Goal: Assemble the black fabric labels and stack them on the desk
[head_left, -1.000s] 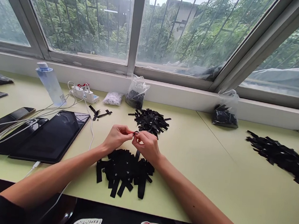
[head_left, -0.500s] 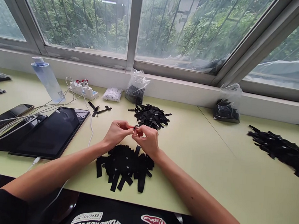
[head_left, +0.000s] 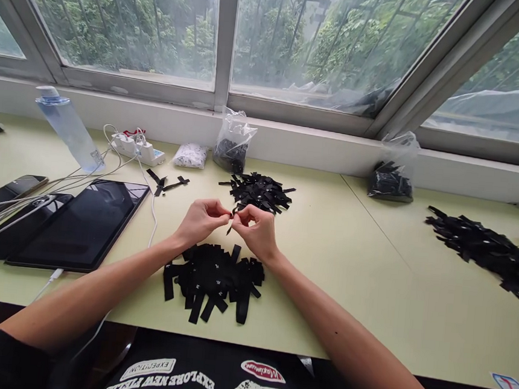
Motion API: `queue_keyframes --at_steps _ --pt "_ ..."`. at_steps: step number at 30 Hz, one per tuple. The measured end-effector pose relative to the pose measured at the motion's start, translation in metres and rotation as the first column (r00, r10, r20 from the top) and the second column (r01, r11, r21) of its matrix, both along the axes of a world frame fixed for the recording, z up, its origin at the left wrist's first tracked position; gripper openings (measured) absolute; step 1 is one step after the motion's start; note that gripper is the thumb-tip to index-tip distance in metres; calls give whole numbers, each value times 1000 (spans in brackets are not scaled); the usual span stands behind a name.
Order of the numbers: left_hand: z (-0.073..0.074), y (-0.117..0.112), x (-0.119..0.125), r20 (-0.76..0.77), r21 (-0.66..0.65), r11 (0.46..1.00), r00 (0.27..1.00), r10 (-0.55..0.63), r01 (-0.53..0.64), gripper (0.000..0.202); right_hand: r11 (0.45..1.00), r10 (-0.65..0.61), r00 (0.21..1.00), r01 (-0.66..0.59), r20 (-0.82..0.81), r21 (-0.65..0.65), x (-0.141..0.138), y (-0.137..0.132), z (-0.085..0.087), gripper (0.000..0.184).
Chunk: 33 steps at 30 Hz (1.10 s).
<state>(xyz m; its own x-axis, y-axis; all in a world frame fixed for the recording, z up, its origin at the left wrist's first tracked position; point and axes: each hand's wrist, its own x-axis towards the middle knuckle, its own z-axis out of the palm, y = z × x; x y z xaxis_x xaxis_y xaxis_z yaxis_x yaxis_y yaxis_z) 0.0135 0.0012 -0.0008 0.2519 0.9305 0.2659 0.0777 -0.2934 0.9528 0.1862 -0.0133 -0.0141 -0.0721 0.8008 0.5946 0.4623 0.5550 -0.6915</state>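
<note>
A small black fabric strip [head_left: 233, 214] is pinched between my two hands, above the table. My left hand [head_left: 203, 220] grips one side of it with thumb and forefinger. On the other side, my right hand [head_left: 255, 229] holds it in a similar pinch. Just below my hands lies a near pile of black fabric labels [head_left: 213, 275], several marked with a small white "M". Behind my hands sits a far pile of black strips [head_left: 262, 190]. Fingers partly cover the held strip, so any mark on it is hidden.
On the left lie a tablet [head_left: 82, 224], a phone [head_left: 7, 196] and tangled white cables. A tilted water bottle [head_left: 69, 129], a power strip [head_left: 139, 147] and plastic bags [head_left: 234, 147] stand along the window wall. Another black strip pile [head_left: 486, 247] is at right.
The view has shifted slightly, so the scene sits a little higher and further left. Both hands keep their pinch; more of the strip's dark end now shows below the fingertips.
</note>
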Motion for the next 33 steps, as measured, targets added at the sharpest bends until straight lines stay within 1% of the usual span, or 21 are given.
queue_keyframes --at_steps 2,4,7,9,11,13,16,20,22,24,26,30,33 --pt "0 3 -7 -133 126 992 990 36 -19 5 999 33 998 -30 60 -44 9 2 -1 13" --pt "-3 7 -16 -255 218 976 965 59 -2 6 998 58 979 -49 193 -49 19 4 -4 11" --pt "-11 13 -25 -415 248 966 909 39 72 9 997 82 906 -76 416 -31 28 8 -8 14" --pt "-15 15 -27 -475 272 957 879 40 104 11 994 107 865 -103 491 -34 29 9 -9 13" --pt "-17 16 -26 -513 305 943 858 44 134 12 990 134 837 -135 531 -37 26 8 -9 12" --pt "-18 17 -25 -538 340 925 842 44 169 12 989 134 816 -144 562 -28 24 7 -9 12" --pt "-19 18 -24 -551 377 902 834 37 209 13 994 98 798 -112 595 -13 22 6 -8 11" --pt "-21 19 -25 -540 404 886 841 29 228 17 997 56 764 -81 642 10 24 5 -6 15" --pt "-23 20 -25 -543 415 879 839 30 236 18 997 50 755 -81 653 18 25 5 -6 18" --pt "-25 20 -24 -550 419 875 835 34 241 19 997 50 753 -81 656 17 25 4 -6 18" --pt "-25 20 -24 -551 419 876 834 35 240 19 997 44 763 -70 644 15 25 4 -5 17" --pt "-23 18 -24 -547 406 887 836 42 221 18 1000 16 818 -13 576 -10 23 1 -3 16" --pt "-20 16 -23 -547 393 905 833 86 165 17 999 13 839 15 543 -46 20 -3 0 26"
